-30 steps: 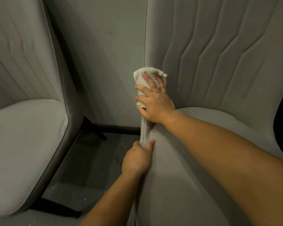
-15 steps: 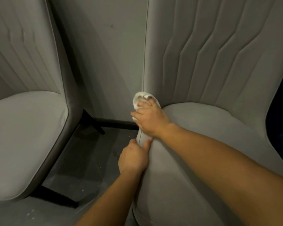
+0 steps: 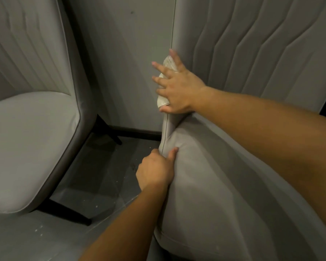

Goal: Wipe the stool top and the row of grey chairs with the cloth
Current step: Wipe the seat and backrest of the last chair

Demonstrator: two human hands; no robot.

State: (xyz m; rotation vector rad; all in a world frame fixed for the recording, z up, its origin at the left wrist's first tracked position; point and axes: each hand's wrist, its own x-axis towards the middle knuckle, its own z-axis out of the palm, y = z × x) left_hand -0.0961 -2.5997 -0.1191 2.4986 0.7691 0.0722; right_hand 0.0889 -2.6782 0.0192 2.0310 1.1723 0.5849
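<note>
Head view: cloth on chair edge

Left hand (image 3: pixel 155 171) pinches the chair (image 3: pixel 224 185) seat edge, steadying it. Farther, right hand (image 3: pixel 177 87), fingers spread, presses cloth (image 3: pixel 163 101) flat against backrest edge. Cloth looks soft, light; palm it.

Plain grey wall panel (image 3: pixel 124 53), matte, bearing one small dark mark high up. Dark skirting strip (image 3: pixel 135 131) along its foot. Grey tiled floor (image 3: pixel 102 178), glossy, scattered with pale specks and crumbs.
</note>
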